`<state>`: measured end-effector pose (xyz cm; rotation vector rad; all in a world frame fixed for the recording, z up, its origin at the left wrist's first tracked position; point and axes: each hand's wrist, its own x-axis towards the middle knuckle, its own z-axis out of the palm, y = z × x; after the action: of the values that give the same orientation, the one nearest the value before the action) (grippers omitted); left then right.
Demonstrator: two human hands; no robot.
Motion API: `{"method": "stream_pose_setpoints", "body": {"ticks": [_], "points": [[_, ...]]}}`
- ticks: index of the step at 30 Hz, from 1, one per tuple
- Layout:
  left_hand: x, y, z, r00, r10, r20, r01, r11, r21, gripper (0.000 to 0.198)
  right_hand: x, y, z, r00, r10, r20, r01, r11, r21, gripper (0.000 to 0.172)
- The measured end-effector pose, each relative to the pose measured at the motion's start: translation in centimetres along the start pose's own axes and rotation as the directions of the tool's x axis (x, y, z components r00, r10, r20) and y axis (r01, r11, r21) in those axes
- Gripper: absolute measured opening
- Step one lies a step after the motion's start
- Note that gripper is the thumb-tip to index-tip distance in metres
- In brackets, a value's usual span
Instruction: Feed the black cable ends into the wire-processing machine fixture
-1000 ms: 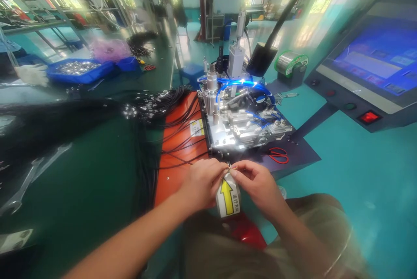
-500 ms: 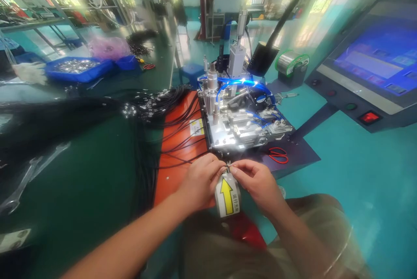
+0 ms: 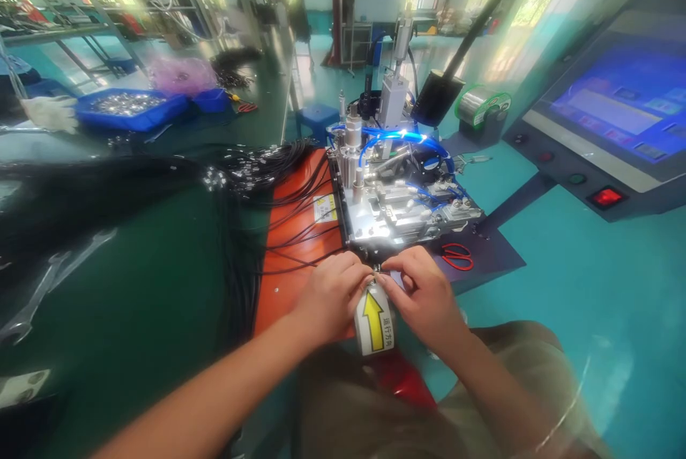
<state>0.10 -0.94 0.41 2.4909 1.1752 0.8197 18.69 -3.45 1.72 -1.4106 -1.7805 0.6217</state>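
"In the head view, what is held?"
"A tiny wire end (image 3: 376, 272) is pinched by the left hand's (image 3: 333, 293) fingers, above the yellow-arrow label (image 3: 374, 324)."
"The right hand (image 3: 426, 296)?"
"Fingers curled beside it; whether anything is pinched cannot be told."

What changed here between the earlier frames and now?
The right hand has arched slightly upward, its forefinger lifting away from the thumb; whether it released anything is too small to tell. The left hand stays pinched above the yellow arrow. Machine and scissors stay put, barring slight camera movement.
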Motion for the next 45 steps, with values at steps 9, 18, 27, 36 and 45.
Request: {"method": "stream_pose_setpoints", "body": {"ticks": [9,18,27,36,45], "points": [[-0.1,-0.2,0.2,0.999,0.030,0.012,-0.030,1.000,0.005,0.019,0.6,-0.1,0.2,0.997,-0.057,0.050,0.058,0.998,-0.011,0.017],[-0.2,-0.3,0.3,0.999,0.044,0.030,-0.044,0.999,0.005,0.014,0.9,0.7,-0.9,0.996,0.091,-0.023,-0.090,0.996,0.018,0.024],[-0.1,-0.3,0.3,0.999,0.043,0.032,-0.044,0.999,0.014,0.016,3.3,14.3,-6.5,0.947,0.313,0.069,-0.195,0.734,-0.651,0.029],[0.1,-0.1,0.2,0.998,0.057,-0.008,-0.058,0.998,-0.019,0.019,3.3,19.0,-7.2,0.890,0.409,0.203,-0.099,0.606,-0.789,0.034],[-0.1,-0.4,0.4,0.995,0.070,-0.074,-0.073,0.997,-0.037,0.015,2.9,18.3,-8.7,0.851,0.456,0.260,-0.064,0.582,-0.811,0.019]]}}
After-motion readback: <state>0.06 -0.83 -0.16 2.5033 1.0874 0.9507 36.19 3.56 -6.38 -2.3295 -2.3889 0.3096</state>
